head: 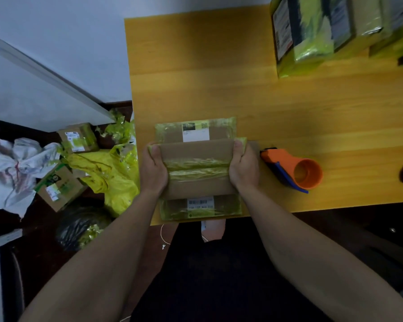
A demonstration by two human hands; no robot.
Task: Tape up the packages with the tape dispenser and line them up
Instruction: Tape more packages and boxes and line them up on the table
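My left hand [154, 167] bare, my right hand [244, 168] bare, no sleeves on my forearms, dark clothing on my lap

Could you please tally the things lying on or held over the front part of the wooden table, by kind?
Cardboard packages: 2, one held in both hands and one flat under it
Tape dispensers: 1
Total: 3

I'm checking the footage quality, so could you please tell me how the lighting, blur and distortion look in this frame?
Head view: dim, with the floor and lap nearly black; the table is brightest mid-surface. The packages at the top right are smeared by blur; the box held by the left hand and right hand is sharper. Wide-angle bending stretches the forearms; the tape dispenser reads clearly.
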